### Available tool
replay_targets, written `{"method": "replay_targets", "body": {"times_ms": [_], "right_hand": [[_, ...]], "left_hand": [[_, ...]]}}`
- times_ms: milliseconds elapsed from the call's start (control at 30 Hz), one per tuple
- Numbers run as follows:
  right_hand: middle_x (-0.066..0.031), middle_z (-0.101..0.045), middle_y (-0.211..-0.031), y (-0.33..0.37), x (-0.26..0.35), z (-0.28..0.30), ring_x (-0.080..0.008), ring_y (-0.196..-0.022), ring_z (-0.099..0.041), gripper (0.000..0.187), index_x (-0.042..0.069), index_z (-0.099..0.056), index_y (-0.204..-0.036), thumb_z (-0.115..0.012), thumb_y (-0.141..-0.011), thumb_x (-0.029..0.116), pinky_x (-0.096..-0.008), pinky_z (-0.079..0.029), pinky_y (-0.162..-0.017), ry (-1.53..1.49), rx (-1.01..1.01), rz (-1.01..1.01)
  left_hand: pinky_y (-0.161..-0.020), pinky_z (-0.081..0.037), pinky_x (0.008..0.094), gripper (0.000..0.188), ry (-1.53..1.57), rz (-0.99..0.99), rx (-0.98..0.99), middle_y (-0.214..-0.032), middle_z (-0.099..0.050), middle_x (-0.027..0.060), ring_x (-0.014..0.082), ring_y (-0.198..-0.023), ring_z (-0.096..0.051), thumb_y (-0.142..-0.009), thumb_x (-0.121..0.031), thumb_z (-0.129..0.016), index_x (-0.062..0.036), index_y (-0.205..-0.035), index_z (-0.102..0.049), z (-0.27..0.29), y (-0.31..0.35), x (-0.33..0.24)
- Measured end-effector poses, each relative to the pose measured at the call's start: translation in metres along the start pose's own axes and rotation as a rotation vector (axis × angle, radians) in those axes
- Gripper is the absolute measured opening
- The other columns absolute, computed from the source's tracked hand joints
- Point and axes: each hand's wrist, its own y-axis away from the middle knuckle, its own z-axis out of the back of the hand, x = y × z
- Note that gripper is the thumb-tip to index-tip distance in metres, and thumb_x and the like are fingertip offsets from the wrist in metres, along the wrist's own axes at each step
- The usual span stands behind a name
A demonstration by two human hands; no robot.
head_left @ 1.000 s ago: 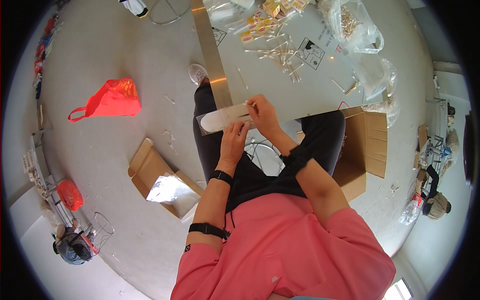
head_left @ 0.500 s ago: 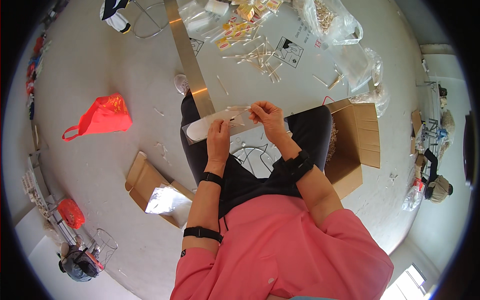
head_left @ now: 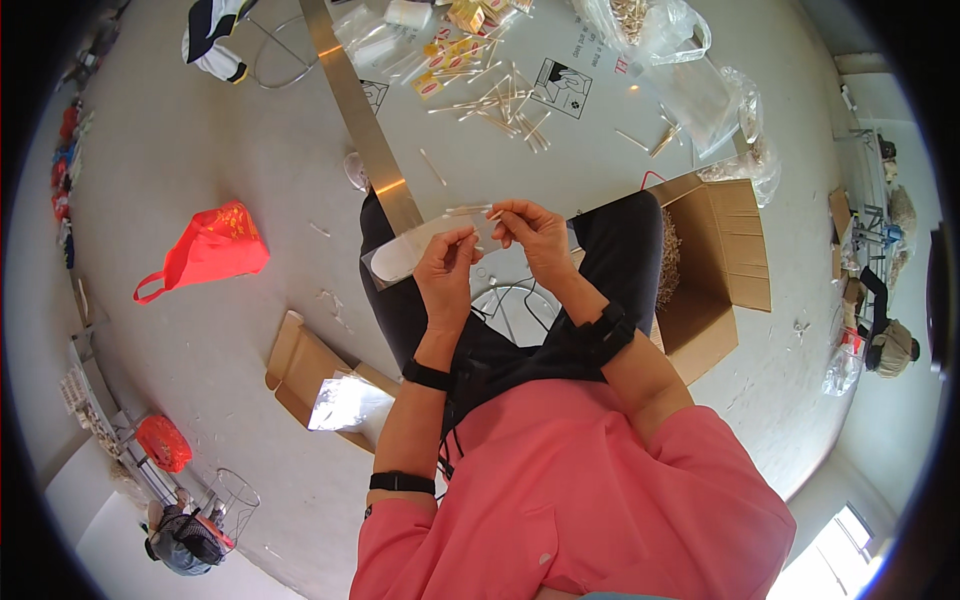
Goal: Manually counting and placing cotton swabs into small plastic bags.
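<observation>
My left hand (head_left: 447, 268) is closed in a pinch over a clear plastic sleeve (head_left: 425, 236) with a white rounded insert (head_left: 397, 258). What sits between its fingertips is too small to make out. Close by, my right hand (head_left: 532, 235) pinches a thin cotton swab, mostly hidden by the fingers. Just beyond both hands, a few cotton swabs (head_left: 466, 210) lie together at the table's near edge. Farther up the table, loose cotton swabs (head_left: 510, 105) are scattered beside small yellow-and-red packets (head_left: 455, 55).
The grey table (head_left: 460, 160) has a metal edge strip (head_left: 365, 130). Clear bags (head_left: 690, 90) lie at its right. An open carton (head_left: 715, 270) stands by my right leg; another cardboard box (head_left: 315, 375) lies at left, near a red bag (head_left: 215, 245) on the floor.
My left hand has come off the sleeve's middle and moved right, its fingertips now close to my right hand's. The view has shifted slightly.
</observation>
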Motion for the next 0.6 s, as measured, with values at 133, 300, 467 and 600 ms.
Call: {"method": "replay_targets", "body": {"times_ms": [133,300,467,600], "right_hand": [[-0.0097,-0.067,-0.101,0.012,0.025,-0.012,-0.0111,-0.078,-0.062,0.016,0.001,-0.066,-0.104,-0.055,-0.092,0.0,-0.0233,-0.05,-0.066,-0.115,-0.016,-0.012],[-0.009,-0.067,-0.096,0.026,0.04,-0.014,-0.0128,-0.078,-0.064,0.014,0.0,-0.066,-0.103,-0.058,-0.091,-0.001,-0.0253,-0.052,-0.068,-0.178,0.118,0.136],[-0.0082,-0.065,-0.095,0.049,0.074,-0.024,-0.0129,-0.076,-0.061,0.011,0.002,-0.067,-0.1,-0.059,-0.091,0.002,-0.026,-0.05,-0.063,-0.182,0.115,0.278],[-0.006,-0.063,-0.091,0.069,0.097,-0.032,-0.0113,-0.073,-0.06,0.012,0.003,-0.066,-0.101,-0.061,-0.09,0.001,-0.0244,-0.046,-0.06,-0.22,0.097,0.345]], "left_hand": [[-0.07,-0.052,0.0235,0.016,0.162,-0.01,0.001,-0.089,-0.068,0.0074,0.0105,-0.072,-0.063,-0.091,-0.004,-0.06,0.0013,-0.105,-0.065,-0.003,0.001,-0.019],[-0.07,-0.053,0.0247,0.015,0.191,-0.023,0.052,-0.088,-0.068,0.0083,0.0129,-0.075,-0.065,-0.091,-0.003,-0.06,0.0022,-0.105,-0.065,-0.008,0.01,-0.053],[-0.066,-0.054,0.0253,0.017,0.228,-0.028,0.152,-0.085,-0.069,0.0102,0.015,-0.069,-0.066,-0.093,-0.002,-0.057,0.0027,-0.108,-0.063,-0.018,0.027,-0.09],[-0.061,-0.054,0.026,0.019,0.257,-0.008,0.276,-0.079,-0.068,0.011,0.0163,-0.063,-0.066,-0.096,-0.007,-0.052,0.0035,-0.109,-0.062,-0.024,0.044,-0.114]]}}
